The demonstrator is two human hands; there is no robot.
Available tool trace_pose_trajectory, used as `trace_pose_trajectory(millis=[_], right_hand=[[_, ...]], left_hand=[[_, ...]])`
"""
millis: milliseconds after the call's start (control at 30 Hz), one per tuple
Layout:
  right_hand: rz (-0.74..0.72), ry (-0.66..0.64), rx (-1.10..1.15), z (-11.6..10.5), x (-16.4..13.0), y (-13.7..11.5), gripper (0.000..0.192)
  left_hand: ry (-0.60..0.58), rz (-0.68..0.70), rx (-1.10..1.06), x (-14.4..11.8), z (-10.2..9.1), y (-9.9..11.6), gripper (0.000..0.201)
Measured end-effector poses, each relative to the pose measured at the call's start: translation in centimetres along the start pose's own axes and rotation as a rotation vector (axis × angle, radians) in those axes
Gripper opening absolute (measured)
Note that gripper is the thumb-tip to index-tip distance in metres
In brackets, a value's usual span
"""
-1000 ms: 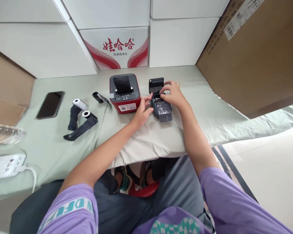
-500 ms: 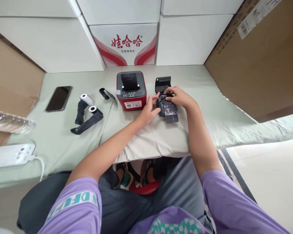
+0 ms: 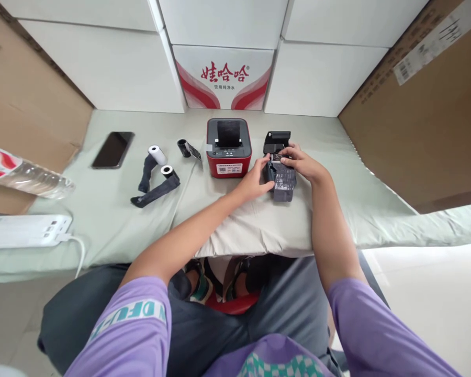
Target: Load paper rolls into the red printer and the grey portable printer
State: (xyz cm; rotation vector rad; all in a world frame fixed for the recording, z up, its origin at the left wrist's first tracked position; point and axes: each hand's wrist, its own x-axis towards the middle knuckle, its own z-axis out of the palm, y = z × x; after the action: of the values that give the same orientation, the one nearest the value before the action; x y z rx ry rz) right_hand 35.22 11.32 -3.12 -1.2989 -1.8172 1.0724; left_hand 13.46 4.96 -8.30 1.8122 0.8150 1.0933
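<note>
Fingertips first: the left hand [image 3: 255,180] is holding its thumb and forefinger well apart, the tips resting against the left side of a small dark device [image 3: 271,172]. Across from it, the right hand [image 3: 304,163] is curling its fingers over the device's top opening (whether they are pinching anything, I cannot tell). The device is sitting on the pale green cloth [image 3: 243,225], right of centre, its lid [image 3: 278,137] standing raised at the back, and a dark printed strip [image 3: 283,187] is hanging over its front.

Just to the left, a red-and-black printer [image 3: 228,157] is showing a black sheet poking from its top. Farther left, a small black roll [image 3: 183,148] is standing near two white rolls, one upper [image 3: 157,154] and one lower [image 3: 167,170], both trailing dark paper. Beyond those, a phone [image 3: 113,150] is lying flat, and white boxes [image 3: 223,23] are lining the back.
</note>
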Motion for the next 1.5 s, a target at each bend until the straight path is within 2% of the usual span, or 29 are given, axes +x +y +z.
trace_pose_trajectory(millis=[100,167,333,433,533,633,700,800,900,967,1067,1133,1233,1333,1433,1500], right_hand=[[-0.006,0.037,0.167,-0.2,0.1,-0.1,0.039],[-0.045,0.113,0.274,-0.4,0.1,-0.4,0.049],[-0.411,0.442,0.304,0.2,-0.1,-2.5,0.053],[-0.56,0.492,0.253,2.4,-0.9,-6.1,0.047],[-0.619,0.402,0.146,6.4,-2.1,-11.6,0.037],[-0.619,0.15,-0.114,11.3,-2.9,-17.3,0.027],[-0.577,-0.03,-0.364,14.7,-2.9,-19.9,0.024],[-0.441,-0.268,-0.734,19.3,-2.4,-21.6,0.025],[-0.306,-0.432,-0.958,22.4,-1.7,-21.5,0.031],[-0.246,-0.473,-1.02,23.4,-1.3,-21.2,0.034],[-0.201,-0.476,-1.032,23.1,-0.6,-21.3,0.036],[-0.23,-0.424,-0.985,22.2,0.2,-21.8,0.038],[-0.31,-0.27,-0.9,21.0,2.4,-23.0,0.039],[-0.323,-0.199,-0.863,21.3,5.7,-23.7,0.038],[-0.279,-0.248,-0.894,22.8,8.6,-23.4,0.043],[-0.334,-0.306,-0.878,23.8,9.8,-23.0,0.045]], left_hand=[[0.01,0.011,-0.005,0.0,0.1,0.0,0.073],[0.013,0.013,-0.006,0.0,0.0,0.1,0.073],[0.059,0.008,0.067,-0.1,0.1,0.3,0.07],[0.06,0.033,0.218,-0.3,0.2,0.6,0.068],[0.009,0.105,0.45,-1.0,0.3,1.2,0.063],[-0.16,0.29,0.592,-1.8,0.5,1.9,0.061],[-0.287,0.377,0.663,-2.2,0.6,2.3,0.056],[-0.375,0.366,0.797,-2.4,0.8,2.8,0.053],[-0.404,0.345,0.858,-2.2,0.7,3.5,0.058],[-0.423,0.345,0.862,-2.1,0.6,3.8,0.061],[-0.452,0.297,0.846,-1.9,0.7,3.6,0.058],[-0.456,0.306,0.802,-1.8,0.8,2.9,0.056],[-0.432,0.39,0.715,-2.0,0.9,2.0,0.052],[-0.405,0.439,0.609,-2.5,0.9,2.3,0.046],[-0.376,0.473,0.511,-3.2,0.9,3.7,0.046],[-0.39,0.466,0.521,-3.4,0.9,4.6,0.046]])
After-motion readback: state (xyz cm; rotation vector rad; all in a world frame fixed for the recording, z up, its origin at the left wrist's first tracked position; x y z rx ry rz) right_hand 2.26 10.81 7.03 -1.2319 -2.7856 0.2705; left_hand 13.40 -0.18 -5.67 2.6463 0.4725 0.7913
